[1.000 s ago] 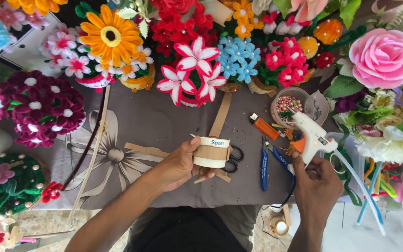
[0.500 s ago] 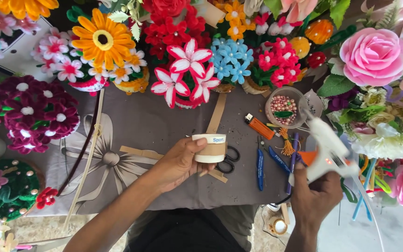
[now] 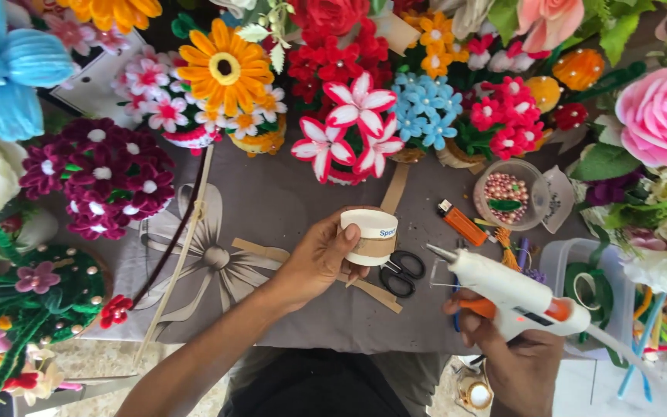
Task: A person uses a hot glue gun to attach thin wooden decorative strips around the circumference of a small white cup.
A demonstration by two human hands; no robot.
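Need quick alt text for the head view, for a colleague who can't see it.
Left hand holds a small white paper cup over a grey cloth; right hand aims a white glue gun at it. Scissors, an orange lighter and handmade flowers lie around.

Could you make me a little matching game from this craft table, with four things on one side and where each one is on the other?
Things:
1. glue gun
2. paper cup
3. scissors
4. orange lighter

Places:
A. lying on the grey cloth below the cup
B. held in the left hand
C. lying beside the clear bowl of beads
D. held in the right hand

Pairs: 1-D, 2-B, 3-A, 4-C
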